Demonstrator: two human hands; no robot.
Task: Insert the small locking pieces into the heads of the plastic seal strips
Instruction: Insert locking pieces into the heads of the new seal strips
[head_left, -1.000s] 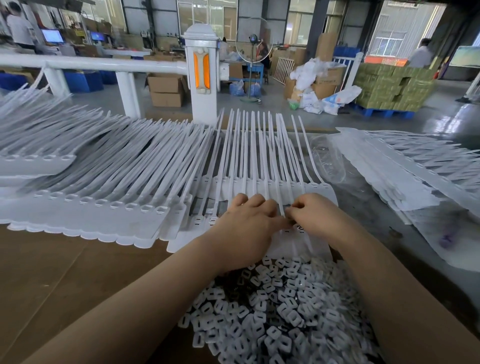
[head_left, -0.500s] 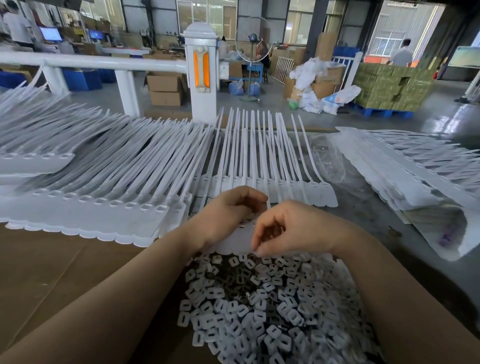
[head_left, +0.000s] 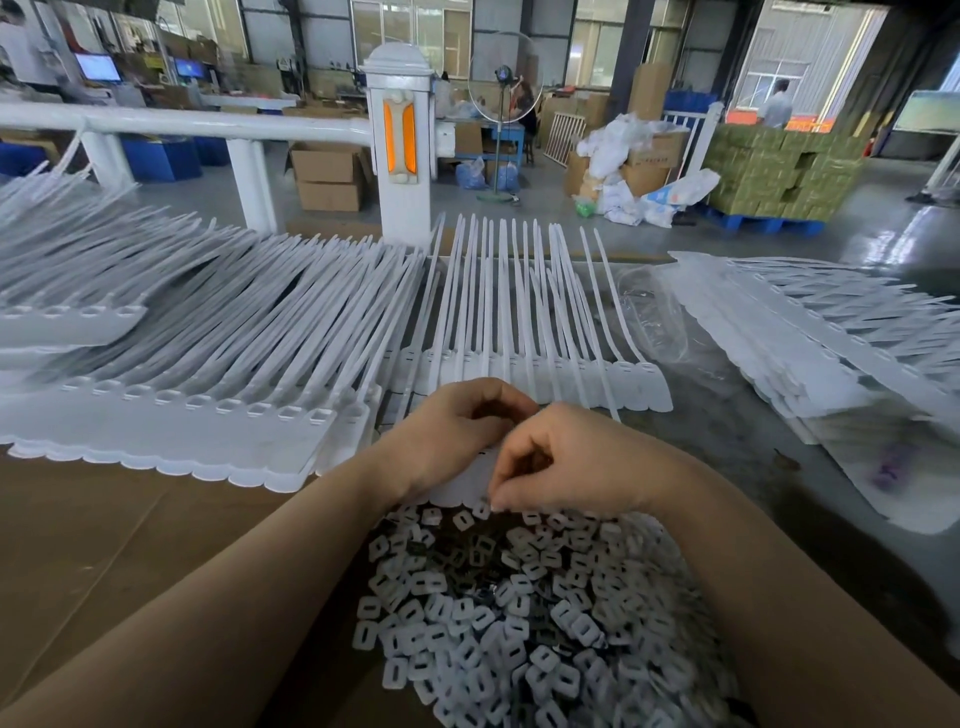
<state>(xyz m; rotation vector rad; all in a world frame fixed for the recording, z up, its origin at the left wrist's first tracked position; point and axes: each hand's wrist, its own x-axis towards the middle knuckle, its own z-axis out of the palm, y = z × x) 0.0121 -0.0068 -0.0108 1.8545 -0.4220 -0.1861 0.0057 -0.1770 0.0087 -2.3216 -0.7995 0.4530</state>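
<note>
Both hands curl over the heads of the white seal strips (head_left: 524, 312): the left hand (head_left: 447, 436) grips them, while the right hand (head_left: 566, 462) pinches something its fingers hide. Flat, slotted white locking pieces (head_left: 498, 623) are heaped on the counter (head_left: 104, 545) just below.

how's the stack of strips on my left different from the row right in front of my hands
The left stack lies several layers deep with tails slanting up to the left; the middle row looks thinner, its tails running straight away. The left stack's square head sockets face up, plain to see; the middle row's heads are partly hidden behind the left hand. Both are white plastic.
</note>
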